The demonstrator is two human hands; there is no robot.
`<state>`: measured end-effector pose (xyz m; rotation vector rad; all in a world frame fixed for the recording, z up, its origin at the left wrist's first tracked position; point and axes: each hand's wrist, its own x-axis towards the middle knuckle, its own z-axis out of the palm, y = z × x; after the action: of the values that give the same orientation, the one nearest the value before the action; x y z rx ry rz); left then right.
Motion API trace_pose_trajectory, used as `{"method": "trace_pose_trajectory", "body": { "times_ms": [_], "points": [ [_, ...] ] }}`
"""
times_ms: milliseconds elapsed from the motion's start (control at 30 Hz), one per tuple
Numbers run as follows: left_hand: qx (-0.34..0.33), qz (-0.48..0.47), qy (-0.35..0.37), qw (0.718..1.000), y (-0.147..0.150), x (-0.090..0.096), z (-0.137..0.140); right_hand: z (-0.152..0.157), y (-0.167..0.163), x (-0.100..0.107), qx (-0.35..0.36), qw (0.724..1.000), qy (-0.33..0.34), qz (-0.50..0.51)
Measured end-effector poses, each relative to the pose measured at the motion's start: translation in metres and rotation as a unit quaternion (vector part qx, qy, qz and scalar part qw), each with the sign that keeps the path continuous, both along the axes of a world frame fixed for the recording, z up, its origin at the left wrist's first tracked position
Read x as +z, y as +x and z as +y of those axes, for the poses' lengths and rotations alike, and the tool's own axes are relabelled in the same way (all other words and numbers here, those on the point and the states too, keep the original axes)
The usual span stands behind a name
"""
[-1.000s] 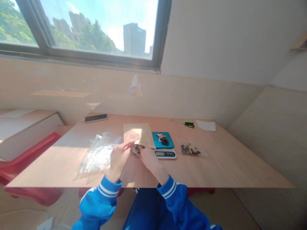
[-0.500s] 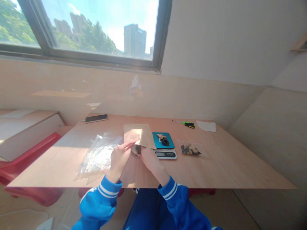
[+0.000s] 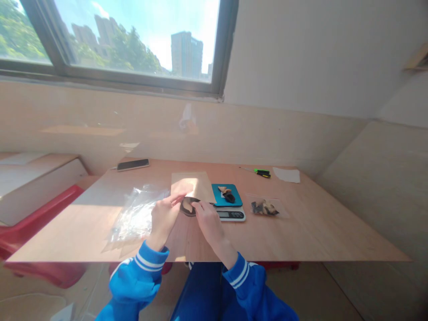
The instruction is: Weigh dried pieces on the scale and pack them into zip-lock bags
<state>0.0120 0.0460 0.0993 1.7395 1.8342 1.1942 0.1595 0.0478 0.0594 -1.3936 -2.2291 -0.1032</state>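
Below the bright window (image 3: 140, 38), left fingers (image 3: 177, 196) hold a paper bag (image 3: 191, 180) over the wooden desk (image 3: 301, 236); right fingers (image 3: 202, 207) touch dark slices (image 3: 187, 206), grip unclear.

Both forearms (image 3: 136, 281) reach forward, angling inward. The left hand (image 3: 164, 217) extends its fingers (image 3: 178, 197) rightward; the right hand (image 3: 210, 219), near it but apart, points bent fingers forward and leftward.

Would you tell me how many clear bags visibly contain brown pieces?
1: the filled clear bag right of the scale. The overlapping bags beside the left hand could hide others.
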Motion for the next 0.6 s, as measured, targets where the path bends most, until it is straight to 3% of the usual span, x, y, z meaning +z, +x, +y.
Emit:
{"method": "trace_pose_trajectory", "body": {
  "times_ms": [333,500,600],
  "points": [
    [-0.002,0.002,-0.001,1.0,0.0,0.002,-0.002,0.0,0.008,-0.009,0.044,0.991,0.022,0.123],
    [0.002,0.007,-0.002,1.0,-0.003,0.002,0.0,-0.011,0.017,-0.004,0.08,0.946,0.088,0.3],
    [0.022,0.023,-0.007,0.999,-0.007,0.002,0.003,-0.008,0.031,-0.003,0.035,0.915,0.168,0.365]
  ]
}}
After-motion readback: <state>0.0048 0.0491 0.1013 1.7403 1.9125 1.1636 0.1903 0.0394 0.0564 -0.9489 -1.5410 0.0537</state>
